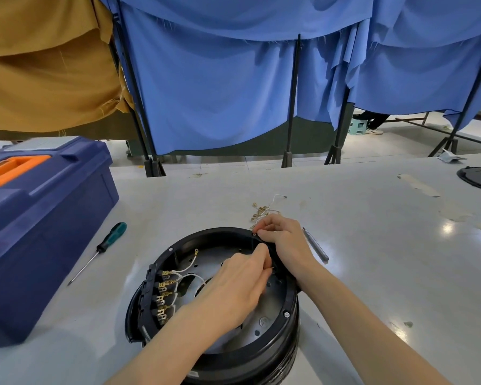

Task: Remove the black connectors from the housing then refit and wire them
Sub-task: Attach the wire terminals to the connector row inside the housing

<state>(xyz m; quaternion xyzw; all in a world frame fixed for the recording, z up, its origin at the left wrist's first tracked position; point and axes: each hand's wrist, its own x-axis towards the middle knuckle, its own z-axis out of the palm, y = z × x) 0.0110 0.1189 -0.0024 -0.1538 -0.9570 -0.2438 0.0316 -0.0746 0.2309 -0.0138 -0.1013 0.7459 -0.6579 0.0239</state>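
In the head view, the round black housing (214, 235) is steadied on the table (372, 245) by the right hand (285, 243), whose fingers are curled over the far rim. The left hand (233, 287) is reached inside, its fingertips (263, 263) drawn together on what seems to be a small brass terminal (272, 269) at the inner wall just below the right fingers. What sits behind it is hidden. The step is judged to be wiring on that side. The terminal should be pushed straight and held by its metal rather than its wire, with the rim kept pinned so the housing cannot turn. Inside the housing, well to the left of the fingers, a row of black connectors (147, 294) is seated along the wall, with brass tabs and white wires (188, 276) already attached. More loose wires (261, 211) lie just beyond the right fingers. A blue toolbox (47, 218) stands far left of the fingers with its lid down, so its contents cannot be seen.
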